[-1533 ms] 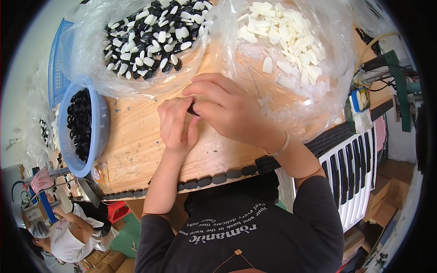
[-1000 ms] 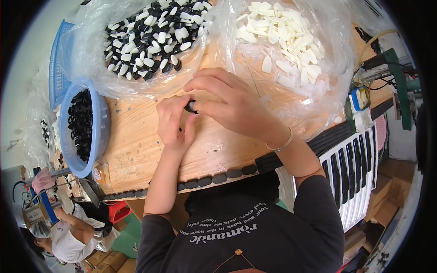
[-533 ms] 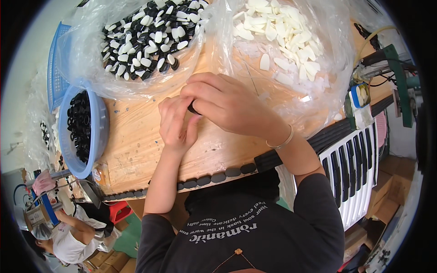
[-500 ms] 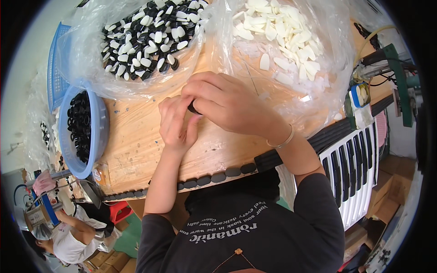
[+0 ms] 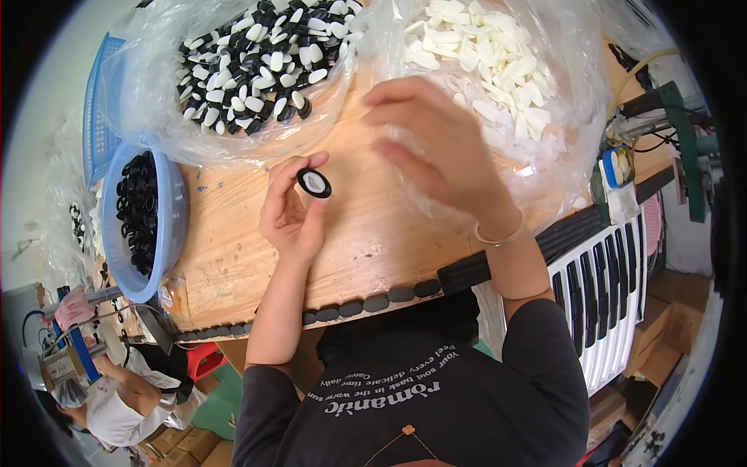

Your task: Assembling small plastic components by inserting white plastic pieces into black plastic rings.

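A small black oval piece with a pale centre is pinched between the thumb and fingers of my left hand, above the wooden table. My right hand is apart from it, to the right, blurred by motion. Its thumb and fingers are spread, and I see nothing between them. Just beyond it, loose off-white flat oval pieces lie heaped on a clear plastic bag. At the far left of the table is a heap of black oval pieces with white tops, also on clear plastic.
A blue basin of black ring-like parts stands at the left, beside a blue mesh basket. Dark padding lines the near table edge. A green-framed device is at the right. Another person works at the lower left.
My hands were together around the black piece. The right hand has let go and moved right, fingers spreading. The left keeps the piece, whose pale centre now shows.
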Demonstrator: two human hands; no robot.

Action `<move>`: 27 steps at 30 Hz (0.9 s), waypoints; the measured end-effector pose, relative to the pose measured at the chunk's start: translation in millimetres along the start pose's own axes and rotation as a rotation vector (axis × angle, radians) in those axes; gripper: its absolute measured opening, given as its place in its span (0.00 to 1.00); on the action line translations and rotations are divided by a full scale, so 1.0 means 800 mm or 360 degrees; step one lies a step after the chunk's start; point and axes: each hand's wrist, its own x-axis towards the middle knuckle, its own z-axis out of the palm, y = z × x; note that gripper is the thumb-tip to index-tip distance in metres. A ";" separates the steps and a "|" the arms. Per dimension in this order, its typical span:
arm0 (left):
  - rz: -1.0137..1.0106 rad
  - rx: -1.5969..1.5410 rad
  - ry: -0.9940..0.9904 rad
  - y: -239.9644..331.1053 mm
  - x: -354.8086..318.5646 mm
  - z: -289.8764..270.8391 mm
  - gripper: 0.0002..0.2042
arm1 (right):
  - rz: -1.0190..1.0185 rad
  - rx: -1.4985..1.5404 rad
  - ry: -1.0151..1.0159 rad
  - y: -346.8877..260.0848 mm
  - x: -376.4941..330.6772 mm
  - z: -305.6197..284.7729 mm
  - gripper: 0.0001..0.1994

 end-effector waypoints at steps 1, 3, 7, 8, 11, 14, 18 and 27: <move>-0.0020 -0.0037 0.0018 0.002 0.000 0.000 0.21 | 0.0093 -0.0068 0.0090 0.006 0.002 -0.009 0.04; -0.0040 -0.0103 0.0039 0.004 0.001 0.002 0.21 | 0.0315 -0.0142 -0.0123 0.016 -0.002 -0.036 0.04; -0.0003 -0.0075 -0.0012 0.006 0.003 0.000 0.21 | 0.0829 -0.0430 -0.0735 0.050 -0.030 -0.066 0.05; -0.0037 -0.0056 -0.0009 0.005 0.003 -0.004 0.21 | 0.0830 -0.0442 -0.0745 0.054 -0.032 -0.065 0.05; -0.0050 -0.0004 0.0031 0.000 0.002 -0.012 0.21 | 0.1127 -0.0600 -0.0994 0.062 -0.034 -0.056 0.05; -0.0070 0.0001 0.0079 -0.001 0.004 -0.017 0.22 | 0.1202 -0.0649 -0.1081 0.070 -0.052 -0.035 0.06; -0.0109 -0.0048 0.0159 0.003 0.005 -0.019 0.22 | 0.0728 -0.0880 -0.0811 0.079 -0.074 -0.011 0.07; 0.0253 0.0224 0.0174 0.005 0.003 -0.014 0.20 | 0.1151 0.0187 -0.0342 0.023 -0.004 -0.011 0.07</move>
